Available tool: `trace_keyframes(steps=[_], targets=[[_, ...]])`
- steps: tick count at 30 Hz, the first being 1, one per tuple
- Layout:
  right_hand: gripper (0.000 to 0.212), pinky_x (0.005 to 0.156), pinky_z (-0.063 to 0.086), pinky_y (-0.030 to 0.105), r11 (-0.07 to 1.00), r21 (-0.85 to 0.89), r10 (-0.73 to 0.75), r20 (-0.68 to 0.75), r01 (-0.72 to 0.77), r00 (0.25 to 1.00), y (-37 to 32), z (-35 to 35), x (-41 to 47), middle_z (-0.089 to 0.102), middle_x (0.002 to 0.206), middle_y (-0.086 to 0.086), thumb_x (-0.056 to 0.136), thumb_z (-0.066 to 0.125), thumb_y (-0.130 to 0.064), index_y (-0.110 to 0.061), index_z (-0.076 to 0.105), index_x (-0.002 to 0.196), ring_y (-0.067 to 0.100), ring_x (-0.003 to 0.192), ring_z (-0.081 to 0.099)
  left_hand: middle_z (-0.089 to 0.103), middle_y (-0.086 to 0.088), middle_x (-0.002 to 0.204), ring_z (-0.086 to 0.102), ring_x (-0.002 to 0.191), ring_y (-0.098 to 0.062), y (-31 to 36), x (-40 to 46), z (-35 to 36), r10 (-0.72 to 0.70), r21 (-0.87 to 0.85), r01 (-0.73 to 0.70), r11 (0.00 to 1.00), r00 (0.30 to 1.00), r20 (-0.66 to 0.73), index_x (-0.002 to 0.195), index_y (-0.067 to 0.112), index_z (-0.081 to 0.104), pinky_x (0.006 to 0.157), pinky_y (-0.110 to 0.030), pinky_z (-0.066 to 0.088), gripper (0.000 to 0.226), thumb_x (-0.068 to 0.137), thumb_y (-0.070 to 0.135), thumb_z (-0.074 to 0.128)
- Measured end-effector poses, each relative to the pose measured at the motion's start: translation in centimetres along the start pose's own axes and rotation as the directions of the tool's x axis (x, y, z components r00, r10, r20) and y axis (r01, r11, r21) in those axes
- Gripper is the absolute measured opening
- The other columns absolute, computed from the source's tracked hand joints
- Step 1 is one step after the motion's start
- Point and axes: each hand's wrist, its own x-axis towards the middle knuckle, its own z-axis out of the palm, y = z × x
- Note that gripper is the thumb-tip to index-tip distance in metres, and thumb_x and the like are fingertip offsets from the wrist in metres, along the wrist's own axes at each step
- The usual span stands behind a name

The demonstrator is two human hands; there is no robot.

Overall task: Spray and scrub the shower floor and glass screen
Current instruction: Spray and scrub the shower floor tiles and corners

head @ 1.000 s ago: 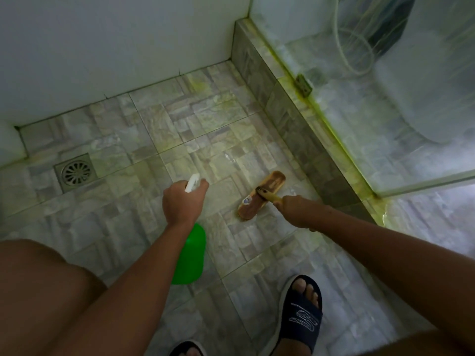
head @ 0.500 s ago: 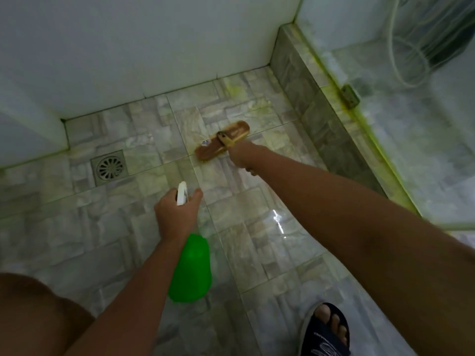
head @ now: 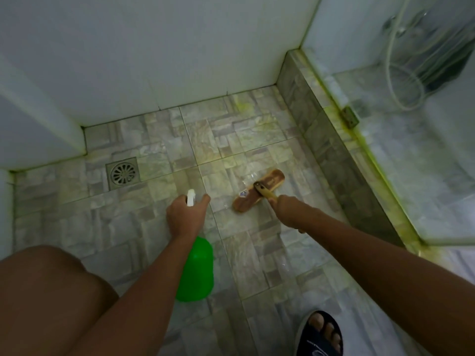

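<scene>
Right grip (head: 288, 209) holds wooden oblong brush (head: 258, 190).

Square metal drain (head: 122, 173); dark sandal (head: 320, 337) near bottom edge.

One head-worn wide-angle view; looks steeply down from standing height at the shower floor (head: 159, 235).

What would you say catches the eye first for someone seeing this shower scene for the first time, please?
Most striking is the bright green spray bottle, gripped at its white nozzle by the left hand near the middle of the tiled floor. Just right of it, the right hand holds the handle of a brown scrub brush lying on the tiles. Yellow-green staining runs along the raised kerb under the glass screen on the right.
</scene>
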Motion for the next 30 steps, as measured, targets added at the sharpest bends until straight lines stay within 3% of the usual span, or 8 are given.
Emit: trace_keyframes(steps=[5,9,13,16,20,23,26,30], targets=[[0.042,0.078,0.050,0.036,0.995,-0.007,-0.102,-0.041,0.102,0.994,-3.1,-3.1,2.1,0.053,0.131,0.022,0.108,0.024,-0.024,-0.018,0.031,0.149,0.025,0.090,0.051,0.070,-0.014,0.076,0.069,0.078,-0.036,1.3,0.1,0.8,-0.044,0.002,0.045,0.999,0.998,-0.054,0.080,0.003,0.075,0.072,-0.042,0.055,0.046,0.082,0.049,0.078],[0.044,0.087,0.044,0.042,0.991,-0.049,-0.129,-0.071,0.125,0.989,-2.5,-2.5,5.2,0.057,0.126,0.021,0.105,0.028,-0.032,-0.005,0.054,0.128,0.037,0.113,0.055,0.073,-0.017,0.090,0.069,0.087,-0.035,1.0,0.3,1.2,-0.035,0.058,0.034,0.998,0.999,0.015,0.091,0.001,0.075,0.076,-0.043,0.056,0.051,0.081,0.051,0.079],[0.040,0.070,0.044,0.032,0.956,-0.210,-0.212,-0.001,0.207,0.977,-1.9,-2.5,4.1,0.055,0.125,0.021,0.108,0.023,-0.024,-0.016,0.038,0.144,0.034,0.109,0.061,0.070,-0.014,0.081,0.069,0.082,-0.032,0.1,0.9,0.2,-0.129,-0.024,0.127,0.992,0.988,-0.084,0.080,0.003,0.071,0.077,-0.042,0.057,0.044,0.085,0.046,0.078],[0.037,0.064,0.045,0.027,0.891,-0.373,-0.266,0.037,0.260,0.963,-1.5,-3.5,4.9,0.058,0.120,0.018,0.107,0.027,-0.021,-0.012,0.041,0.141,0.029,0.102,0.062,0.066,-0.008,0.080,0.063,0.079,-0.028,-0.6,1.1,-0.4,-0.184,-0.033,0.182,0.983,0.980,-0.079,0.081,0.008,0.071,0.071,-0.034,0.049,0.038,0.085,0.044,0.080],[0.035,0.070,0.046,0.030,0.858,-0.417,-0.296,0.073,0.299,0.952,-2.8,-4.7,7.7,0.058,0.117,0.013,0.103,0.031,-0.016,-0.014,0.048,0.134,0.028,0.099,0.062,0.056,-0.002,0.062,0.056,0.062,-0.023,-1.8,1.0,-1.1,-0.200,-0.105,0.191,0.976,0.976,-0.089,0.058,0.015,0.054,0.056,-0.030,0.037,0.046,0.085,0.041,0.080],[0.036,0.078,0.051,0.035,0.785,-0.483,-0.389,0.103,0.388,0.916,-6.3,-5.1,9.0,0.057,0.122,0.012,0.104,0.030,-0.019,-0.017,0.047,0.136,0.028,0.103,0.061,0.058,-0.003,0.064,0.059,0.066,-0.027,-2.6,1.2,-2.1,-0.249,-0.145,0.229,0.963,0.958,-0.141,0.060,0.017,0.053,0.058,-0.032,0.042,0.045,0.085,0.044,0.079],[0.033,0.073,0.044,0.029,0.710,-0.494,-0.495,0.158,0.502,0.855,-12.1,-4.0,10.1,0.059,0.122,0.012,0.105,0.032,-0.015,-0.010,0.053,0.130,0.028,0.104,0.062,0.059,-0.005,0.064,0.058,0.064,-0.028,-3.4,1.1,-2.5,-0.237,-0.175,0.206,0.963,0.953,-0.186,0.063,0.011,0.056,0.061,-0.034,0.042,0.044,0.085,0.040,0.081],[0.032,0.070,0.039,0.026,0.692,-0.436,-0.592,0.114,0.576,0.798,-21.0,-3.4,12.1,0.061,0.123,0.013,0.104,0.034,-0.012,-0.003,0.057,0.125,0.027,0.106,0.063,0.057,-0.004,0.058,0.051,0.055,-0.017,-4.1,0.4,-3.0,-0.233,-0.241,0.176,0.954,0.945,-0.231,0.063,0.003,0.059,0.056,-0.032,0.039,0.044,0.086,0.033,0.082]])
